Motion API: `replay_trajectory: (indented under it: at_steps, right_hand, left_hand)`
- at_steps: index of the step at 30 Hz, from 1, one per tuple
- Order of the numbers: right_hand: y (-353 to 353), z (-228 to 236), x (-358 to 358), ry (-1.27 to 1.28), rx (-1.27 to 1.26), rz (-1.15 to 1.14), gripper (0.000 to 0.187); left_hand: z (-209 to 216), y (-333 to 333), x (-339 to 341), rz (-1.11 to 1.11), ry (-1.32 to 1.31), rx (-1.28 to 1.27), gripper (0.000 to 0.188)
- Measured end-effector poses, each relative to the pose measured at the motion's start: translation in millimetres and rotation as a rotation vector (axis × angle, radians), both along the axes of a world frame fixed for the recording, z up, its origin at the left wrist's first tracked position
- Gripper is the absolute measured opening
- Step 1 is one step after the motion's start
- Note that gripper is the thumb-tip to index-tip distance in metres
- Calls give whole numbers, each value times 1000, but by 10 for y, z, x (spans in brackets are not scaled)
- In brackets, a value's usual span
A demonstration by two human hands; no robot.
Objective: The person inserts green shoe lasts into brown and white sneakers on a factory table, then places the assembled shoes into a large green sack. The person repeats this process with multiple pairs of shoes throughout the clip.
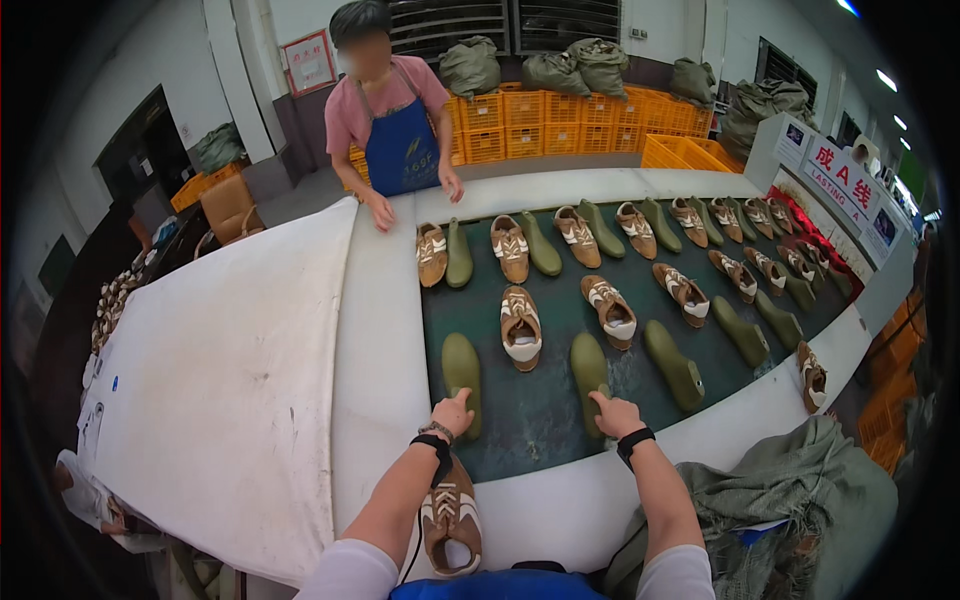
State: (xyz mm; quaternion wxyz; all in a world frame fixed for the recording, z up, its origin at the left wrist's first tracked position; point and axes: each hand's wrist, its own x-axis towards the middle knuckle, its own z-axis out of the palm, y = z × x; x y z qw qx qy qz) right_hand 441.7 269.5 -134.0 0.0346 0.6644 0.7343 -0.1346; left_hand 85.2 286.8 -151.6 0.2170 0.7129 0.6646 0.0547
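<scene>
My left hand (455,413) grips the near end of an olive-green shoe last (460,362) on the dark green conveyor belt (535,420). Slightly to the right, my right hand (616,414) is closed round the near end of a second green shoe last (588,368). Both lasts lie on the belt, toes pointing away from me. A brown and white sneaker (520,328) sits between and beyond them, with another sneaker (610,310) to its right. Close to my body, below my left wrist, stands a brown sneaker (451,520) on the white ledge.
Several sneakers and lasts line the belt toward the right. A person in a blue apron (402,150) stands across the belt. A white cloth-covered table (225,370) is at left, grey-green sacks (800,500) at lower right. Orange crates (560,120) are stacked behind.
</scene>
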Motion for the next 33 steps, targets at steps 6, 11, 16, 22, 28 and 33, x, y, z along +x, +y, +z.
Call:
replay_trajectory:
  at_steps: [6,11,16,22,28,33]
  right_hand:
    - [-683,440,-877,206,335,216,25]
    - [-1867,438,-1886,772,-319,843,31]
    - [-2361,281,-2147,329,-325,942,31]
    - [-2357,490,-2002,567,-226,655,33]
    - [-2005,1022,-1901,948,-465,151,41]
    - [-1390,1081,-2171,1220,-266,185,37]
  left_hand:
    - [372,-642,-681,-28,-387,30,60]
    - [422,-2138,-1303,327,-412,141,39]
    - [192,-3599,-1143,79,-358,-262,41]
    - [91,-3677,-1211,148,-394,-288,46]
    - [8,-3662,-1477,170,176,-108,72]
    - [-157,-3983,-1368,117,225,-187,109]
